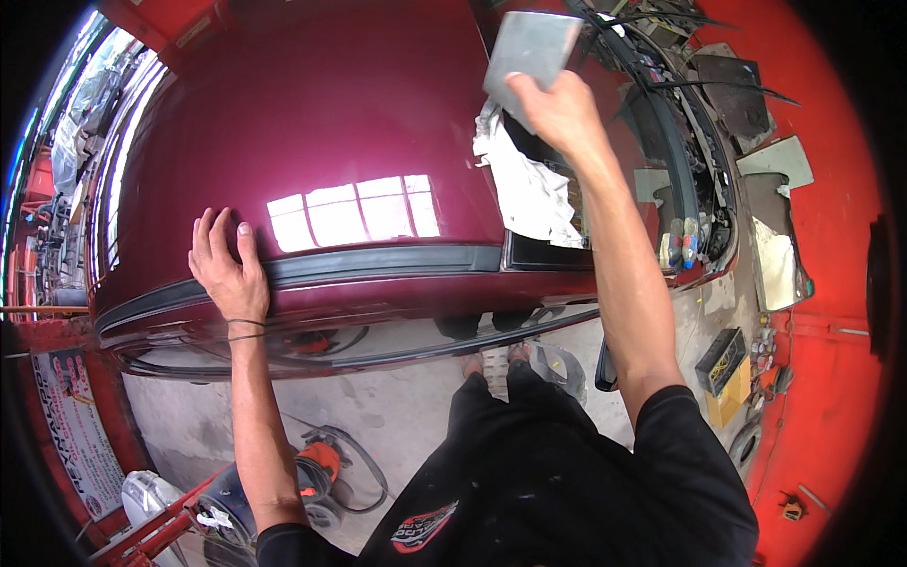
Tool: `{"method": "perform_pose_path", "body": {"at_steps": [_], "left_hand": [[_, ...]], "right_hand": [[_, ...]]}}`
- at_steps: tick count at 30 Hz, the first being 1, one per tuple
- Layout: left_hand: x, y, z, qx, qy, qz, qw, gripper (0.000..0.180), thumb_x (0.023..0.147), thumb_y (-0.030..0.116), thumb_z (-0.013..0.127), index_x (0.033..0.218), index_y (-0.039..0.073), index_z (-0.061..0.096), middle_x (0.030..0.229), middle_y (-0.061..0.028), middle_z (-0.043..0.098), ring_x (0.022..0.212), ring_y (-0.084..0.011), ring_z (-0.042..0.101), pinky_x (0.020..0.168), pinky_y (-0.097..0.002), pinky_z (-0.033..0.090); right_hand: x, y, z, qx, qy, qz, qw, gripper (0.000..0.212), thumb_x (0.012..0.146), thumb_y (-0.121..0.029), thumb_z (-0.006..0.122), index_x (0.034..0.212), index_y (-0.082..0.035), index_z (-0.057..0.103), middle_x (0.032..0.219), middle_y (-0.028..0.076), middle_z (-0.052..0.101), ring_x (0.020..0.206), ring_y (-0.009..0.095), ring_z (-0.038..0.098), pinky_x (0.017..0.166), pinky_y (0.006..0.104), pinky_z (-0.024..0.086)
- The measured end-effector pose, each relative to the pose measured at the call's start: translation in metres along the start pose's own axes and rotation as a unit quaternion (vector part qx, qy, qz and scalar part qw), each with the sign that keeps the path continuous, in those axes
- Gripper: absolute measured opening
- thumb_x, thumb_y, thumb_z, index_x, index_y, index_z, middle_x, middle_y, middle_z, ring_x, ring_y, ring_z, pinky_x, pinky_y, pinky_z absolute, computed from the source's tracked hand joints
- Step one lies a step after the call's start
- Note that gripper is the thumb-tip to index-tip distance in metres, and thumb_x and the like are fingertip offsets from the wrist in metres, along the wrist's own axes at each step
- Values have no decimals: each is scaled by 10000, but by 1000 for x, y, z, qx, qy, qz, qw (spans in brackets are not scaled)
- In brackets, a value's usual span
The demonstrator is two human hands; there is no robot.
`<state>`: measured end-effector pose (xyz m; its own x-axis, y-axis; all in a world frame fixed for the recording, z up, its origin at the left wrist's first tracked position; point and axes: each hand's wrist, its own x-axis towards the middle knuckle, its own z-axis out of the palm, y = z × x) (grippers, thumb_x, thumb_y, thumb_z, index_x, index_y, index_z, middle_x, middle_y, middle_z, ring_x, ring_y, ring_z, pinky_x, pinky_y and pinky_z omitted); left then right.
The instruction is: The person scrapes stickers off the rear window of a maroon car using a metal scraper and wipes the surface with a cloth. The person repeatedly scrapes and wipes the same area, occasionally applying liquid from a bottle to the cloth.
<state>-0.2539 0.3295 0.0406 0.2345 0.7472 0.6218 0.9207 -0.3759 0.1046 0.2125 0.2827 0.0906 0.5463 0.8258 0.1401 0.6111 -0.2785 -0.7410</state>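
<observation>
A glossy dark red car roof (378,113) fills the upper middle, edged by a dark trim strip (378,265). My left hand (228,263) lies on the roof near this edge, fingers spread, holding nothing. At the upper right, my right hand (559,111) grips a flat, grey rectangular piece (535,52), its thumb on the upper face; its exact kind cannot be told. This piece is over the line where the roof meets the windscreen (619,142). A crumpled white cloth (534,194) lies there beside my right forearm, partly on the glass.
Small bottles (682,244) stand near the windscreen's lower corner, close to the wipers (699,85). An orange and black vacuum cleaner (319,468) with a hose is on the floor at lower left. A dark box (721,362) sits at right, before a red wall (831,246).
</observation>
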Motion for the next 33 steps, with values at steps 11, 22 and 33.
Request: {"method": "perform_pose_path", "body": {"at_steps": [11,22,33], "left_hand": [[1,1,0,-15,6,-3,1000,423,1107,368,593,1410,87,678,1545,-160,586,1514,-357,466,1255,-573,279],[0,2,-1,-15,13,-8,1000,425,1109,365,590,1415,84,676,1544,-158,588,1518,-355,464,1257,-571,281],[1,6,-4,-4,7,-18,1000,427,1103,348,593,1422,73,665,1564,-167,567,1525,-367,449,1251,-570,285]], "right_hand": [[-9,33,9,-60,17,15,998,505,923,-383,631,930,99,781,878,321,760,933,477,768,939,511,588],[-7,33,16,-89,61,-11,994,521,932,-403,653,990,100,776,925,331,762,965,486,768,928,513,591],[-30,18,34,-132,75,-91,984,342,991,-305,627,967,5,770,908,248,758,888,483,745,842,561,586]]}}
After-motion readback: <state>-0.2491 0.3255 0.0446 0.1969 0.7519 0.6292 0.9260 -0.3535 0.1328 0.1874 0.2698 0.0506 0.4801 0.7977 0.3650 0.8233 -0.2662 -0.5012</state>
